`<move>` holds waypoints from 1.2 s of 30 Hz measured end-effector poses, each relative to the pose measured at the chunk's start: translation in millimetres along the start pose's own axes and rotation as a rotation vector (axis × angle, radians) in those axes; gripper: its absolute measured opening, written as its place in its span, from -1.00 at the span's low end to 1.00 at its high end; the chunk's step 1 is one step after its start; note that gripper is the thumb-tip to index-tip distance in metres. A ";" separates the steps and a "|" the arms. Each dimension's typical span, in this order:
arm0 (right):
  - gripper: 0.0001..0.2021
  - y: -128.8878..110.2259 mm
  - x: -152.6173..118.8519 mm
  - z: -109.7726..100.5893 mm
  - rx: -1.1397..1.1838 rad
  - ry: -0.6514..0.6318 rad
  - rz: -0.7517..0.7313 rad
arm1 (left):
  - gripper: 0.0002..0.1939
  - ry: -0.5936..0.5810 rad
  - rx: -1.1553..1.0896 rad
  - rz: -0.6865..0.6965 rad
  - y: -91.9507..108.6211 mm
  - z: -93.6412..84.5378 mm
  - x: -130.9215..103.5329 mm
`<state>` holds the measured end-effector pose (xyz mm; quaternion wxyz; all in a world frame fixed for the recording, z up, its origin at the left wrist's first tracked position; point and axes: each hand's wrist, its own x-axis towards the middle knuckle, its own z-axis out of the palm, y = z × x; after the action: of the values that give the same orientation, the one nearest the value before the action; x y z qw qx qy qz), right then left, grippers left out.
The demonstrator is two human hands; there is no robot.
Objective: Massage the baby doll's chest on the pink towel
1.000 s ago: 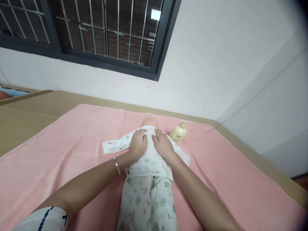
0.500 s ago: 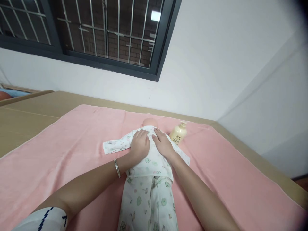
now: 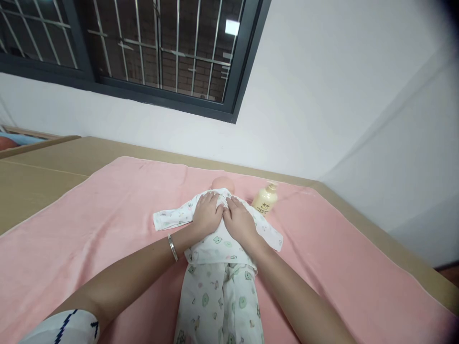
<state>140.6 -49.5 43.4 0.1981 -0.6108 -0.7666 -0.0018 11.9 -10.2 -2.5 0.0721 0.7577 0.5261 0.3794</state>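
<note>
A baby doll (image 3: 223, 184) lies on a pink blanket (image 3: 118, 205), dressed in a white printed top (image 3: 224, 251) and matching trousers (image 3: 206, 301). The back of its bare head points away from me. My left hand (image 3: 208, 212) rests flat on the left part of the doll's upper back, fingers stretched out. On the right part my right hand (image 3: 239, 217) lies flat too, its thumb touching or almost touching the left thumb. The doll's sleeves (image 3: 172, 218) spread out to both sides. Neither hand grips anything.
A yellow pump bottle (image 3: 265, 198) stands on the blanket just right of the doll's head. Beneath the blanket is a tan surface (image 3: 68, 153), meeting a white wall (image 3: 304, 95). A dark-framed window (image 3: 161, 48) with metal bars is above.
My right hand has slid slightly left across the doll's back, bringing the thumbs closer together. The left hand has barely shifted. The top has creased a little between them.
</note>
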 end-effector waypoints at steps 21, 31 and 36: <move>-0.51 29.9 18.4 10.4 0.207 -0.011 -0.009 | -0.56 0.034 0.067 0.006 9.4 -3.6 -8.7; -0.51 7.2 3.1 6.2 0.014 -0.029 0.040 | -0.62 -0.095 -0.031 -0.016 -1.8 -14.7 16.0; -0.53 5.8 0.6 0.0 0.074 -0.048 0.032 | -0.61 -0.055 0.072 0.006 2.5 -12.0 11.4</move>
<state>146.0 -47.5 42.2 0.2022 -0.6153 -0.7606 0.0442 7.7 -5.1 12.8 0.0580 0.7717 0.5347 0.3393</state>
